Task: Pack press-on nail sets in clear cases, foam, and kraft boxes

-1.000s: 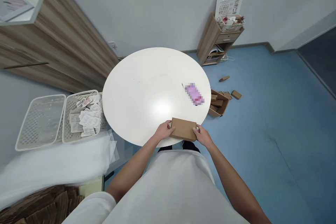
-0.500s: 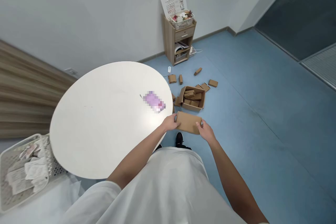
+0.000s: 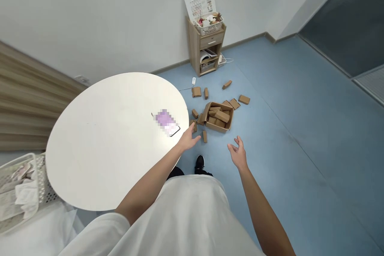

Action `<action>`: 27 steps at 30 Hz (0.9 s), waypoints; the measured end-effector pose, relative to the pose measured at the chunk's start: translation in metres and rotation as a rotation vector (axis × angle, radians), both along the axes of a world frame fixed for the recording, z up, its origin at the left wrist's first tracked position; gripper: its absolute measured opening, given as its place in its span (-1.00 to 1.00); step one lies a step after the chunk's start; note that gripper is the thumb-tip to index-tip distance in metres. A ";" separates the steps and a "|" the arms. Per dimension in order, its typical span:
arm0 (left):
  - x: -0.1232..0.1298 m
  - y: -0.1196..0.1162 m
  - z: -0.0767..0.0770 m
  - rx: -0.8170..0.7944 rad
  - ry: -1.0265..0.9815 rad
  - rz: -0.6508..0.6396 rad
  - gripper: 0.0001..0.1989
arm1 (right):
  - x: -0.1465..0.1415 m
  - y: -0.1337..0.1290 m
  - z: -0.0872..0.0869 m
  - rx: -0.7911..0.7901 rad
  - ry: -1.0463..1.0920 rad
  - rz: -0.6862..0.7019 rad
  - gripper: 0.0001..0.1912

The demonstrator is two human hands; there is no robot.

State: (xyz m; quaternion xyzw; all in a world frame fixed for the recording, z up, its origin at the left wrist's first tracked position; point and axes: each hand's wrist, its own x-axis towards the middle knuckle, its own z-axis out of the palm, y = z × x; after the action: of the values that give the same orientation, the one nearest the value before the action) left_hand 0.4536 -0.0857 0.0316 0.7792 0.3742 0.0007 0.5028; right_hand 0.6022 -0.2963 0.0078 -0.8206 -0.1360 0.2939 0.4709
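Left hand (image 3: 187, 140): fingers spread, near the table (image 3: 114, 160).
Right hand (image 3: 238, 155): fingers loosely curved, thumb apart.
Open carton (image 3: 217, 128): on the floor (image 3: 285, 176), ahead of and between the hands, clear of both.
Small cardboard boxes (image 3: 222, 116): heaped inside, seemingly closed.

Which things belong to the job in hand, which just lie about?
Job: open carton; small brown boxes in and around it; left grip, right grip, both empty.

Lying about: blurred phone on white table; basket of papers; wooden cabinet.

Box (image 3: 195, 128) off desk's (image 3: 105, 156) R edge pt. hidden by L hand (image 3: 187, 140); phone (image 3: 167, 121) mostly pixelated; basket (image 3: 36, 186) by L edge cropped.
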 end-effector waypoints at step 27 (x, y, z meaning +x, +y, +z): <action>-0.434 -0.051 0.016 -0.013 -0.012 0.969 -0.52 | -0.351 0.186 0.038 0.095 -0.155 1.381 -0.62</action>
State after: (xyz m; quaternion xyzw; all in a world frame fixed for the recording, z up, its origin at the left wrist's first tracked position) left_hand 0.0193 -0.1369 0.0471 0.5120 0.6910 0.2370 0.4519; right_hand 0.2514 -0.1104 0.0455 -0.5433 -0.6727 0.4605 0.2004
